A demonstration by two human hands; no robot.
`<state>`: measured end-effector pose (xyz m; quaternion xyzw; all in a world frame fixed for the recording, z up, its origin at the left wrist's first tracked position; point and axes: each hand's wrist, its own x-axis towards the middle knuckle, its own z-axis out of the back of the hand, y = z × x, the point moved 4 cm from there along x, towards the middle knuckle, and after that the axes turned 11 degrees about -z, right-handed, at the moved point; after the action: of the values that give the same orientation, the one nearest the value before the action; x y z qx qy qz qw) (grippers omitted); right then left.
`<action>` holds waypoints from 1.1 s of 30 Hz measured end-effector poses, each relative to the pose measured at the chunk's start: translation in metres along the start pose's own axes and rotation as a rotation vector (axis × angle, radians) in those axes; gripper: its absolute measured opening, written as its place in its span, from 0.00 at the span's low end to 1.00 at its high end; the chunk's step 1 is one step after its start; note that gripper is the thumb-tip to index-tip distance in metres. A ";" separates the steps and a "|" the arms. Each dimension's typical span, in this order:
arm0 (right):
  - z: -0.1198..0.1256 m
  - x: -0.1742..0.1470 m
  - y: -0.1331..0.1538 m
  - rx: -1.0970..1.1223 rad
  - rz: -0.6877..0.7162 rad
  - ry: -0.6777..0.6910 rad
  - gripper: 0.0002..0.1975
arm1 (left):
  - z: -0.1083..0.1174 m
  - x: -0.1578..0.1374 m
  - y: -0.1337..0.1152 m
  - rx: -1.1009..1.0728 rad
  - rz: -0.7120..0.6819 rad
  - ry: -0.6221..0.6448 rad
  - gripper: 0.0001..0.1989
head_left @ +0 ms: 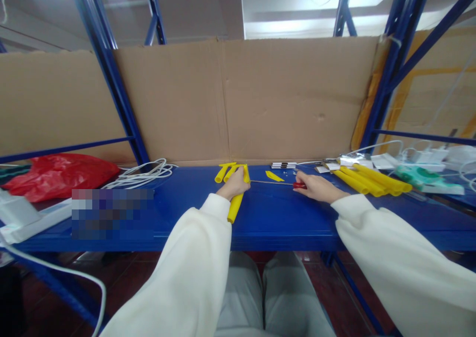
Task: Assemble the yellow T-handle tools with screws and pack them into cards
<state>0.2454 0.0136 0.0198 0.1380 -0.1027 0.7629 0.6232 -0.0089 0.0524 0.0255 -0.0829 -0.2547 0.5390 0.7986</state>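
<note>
My left hand (238, 183) is closed around a yellow tube (235, 209), whose lower end sticks out below the fingers. In my closed right hand (310, 185) is the red handle of a screwdriver (273, 182). Its long thin shaft points left and reaches the yellow tube beside my left fingers; the tip is too small to make out. Close to my left hand lie two yellow pieces with tube-like bodies and wider tops (222, 173). A small flat yellow piece (274, 176) lies behind the shaft, with tiny light bits near it.
Several yellow tubes (366, 180) lie to the right, beside a green-and-white object (427, 178) and white cables. A small striped stack (283, 165) is by the cardboard wall (260, 99). On the left are coiled white cable (145, 173), a red bag (63, 175) and a power strip (44, 220).
</note>
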 end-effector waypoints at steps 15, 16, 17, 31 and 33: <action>-0.005 0.003 -0.002 0.054 0.047 0.038 0.09 | 0.001 -0.002 -0.002 -0.026 0.005 -0.025 0.18; -0.005 0.003 -0.002 0.034 0.045 0.027 0.09 | 0.001 -0.002 -0.002 -0.021 0.006 -0.024 0.18; -0.005 0.003 -0.002 0.009 0.041 0.019 0.09 | 0.001 -0.002 -0.003 -0.020 0.007 -0.023 0.19; -0.007 0.003 -0.003 0.107 0.043 0.031 0.06 | 0.001 -0.003 -0.007 -0.016 0.020 0.018 0.17; -0.007 0.004 -0.004 0.075 0.053 0.000 0.04 | 0.000 -0.003 -0.007 -0.018 0.026 0.023 0.17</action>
<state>0.2483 0.0203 0.0143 0.1585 -0.0780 0.7825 0.5971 -0.0041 0.0467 0.0279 -0.0995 -0.2490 0.5460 0.7937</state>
